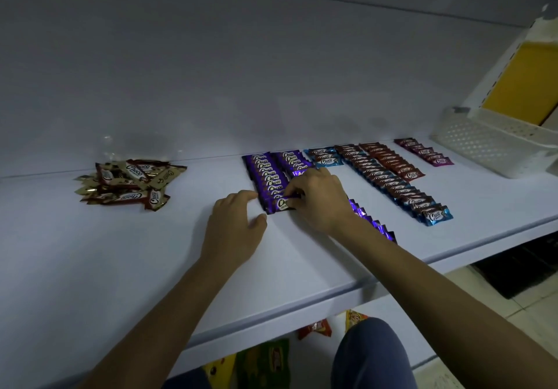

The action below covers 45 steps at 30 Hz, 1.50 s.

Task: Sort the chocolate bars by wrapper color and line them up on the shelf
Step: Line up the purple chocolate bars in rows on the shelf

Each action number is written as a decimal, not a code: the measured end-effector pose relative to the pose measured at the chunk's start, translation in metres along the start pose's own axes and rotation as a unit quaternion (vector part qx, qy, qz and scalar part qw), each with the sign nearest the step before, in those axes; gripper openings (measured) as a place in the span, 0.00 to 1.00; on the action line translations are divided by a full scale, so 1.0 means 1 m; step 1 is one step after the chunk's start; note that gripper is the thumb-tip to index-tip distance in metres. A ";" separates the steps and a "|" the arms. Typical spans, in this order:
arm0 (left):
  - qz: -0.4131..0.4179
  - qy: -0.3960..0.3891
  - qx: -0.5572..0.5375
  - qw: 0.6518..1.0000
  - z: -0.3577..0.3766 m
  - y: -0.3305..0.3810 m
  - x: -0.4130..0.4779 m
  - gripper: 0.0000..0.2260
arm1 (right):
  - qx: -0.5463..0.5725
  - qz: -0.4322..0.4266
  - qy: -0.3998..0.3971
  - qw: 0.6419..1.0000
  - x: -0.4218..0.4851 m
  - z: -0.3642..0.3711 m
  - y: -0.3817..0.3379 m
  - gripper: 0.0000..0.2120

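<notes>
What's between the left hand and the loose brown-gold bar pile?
Only bare shelf, per the head view: the left hand sits beside the purple row, with the brown-gold bar pile apart to its left.

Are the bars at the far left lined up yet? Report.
No, the far-left bars lie in a loose heap on the shelf.

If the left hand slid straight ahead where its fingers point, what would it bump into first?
Most likely the left row of purple chocolate bars. The left hand has its fingers aimed at that row's near end, right beside it; I cannot tell if they already touch.
</notes>
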<state>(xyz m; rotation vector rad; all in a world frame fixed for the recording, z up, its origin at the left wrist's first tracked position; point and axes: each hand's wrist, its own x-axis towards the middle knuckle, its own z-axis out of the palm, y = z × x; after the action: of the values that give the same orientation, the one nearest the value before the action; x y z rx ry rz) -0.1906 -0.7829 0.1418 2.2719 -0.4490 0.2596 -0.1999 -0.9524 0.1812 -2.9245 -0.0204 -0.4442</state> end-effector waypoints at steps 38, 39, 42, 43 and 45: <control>-0.070 -0.108 0.226 0.965 -0.154 -0.145 0.055 0.55 | 0.194 0.013 -0.070 0.978 0.117 0.106 -0.211 0.20; -0.059 -0.122 0.226 0.965 -0.152 -0.147 0.060 0.55 | 0.205 0.013 -0.076 0.976 0.117 0.105 -0.211 0.21; -0.043 -0.134 0.210 0.968 -0.152 -0.152 0.065 0.54 | 0.221 0.017 -0.074 0.972 0.113 0.103 -0.213 0.22; -0.043 -0.129 0.202 0.970 -0.152 -0.154 0.062 0.54 | 0.221 0.017 -0.063 0.973 0.111 0.104 -0.215 0.21; -0.041 -0.108 0.197 0.974 -0.149 -0.158 0.049 0.53 | 0.219 0.015 -0.044 0.974 0.104 0.104 -0.217 0.17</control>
<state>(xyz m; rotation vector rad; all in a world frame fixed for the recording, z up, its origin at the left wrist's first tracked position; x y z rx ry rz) -0.0895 -0.5847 0.1517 2.7160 -0.4436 0.0614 -0.0790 -0.7213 0.1526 -2.5020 -0.0749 -0.2622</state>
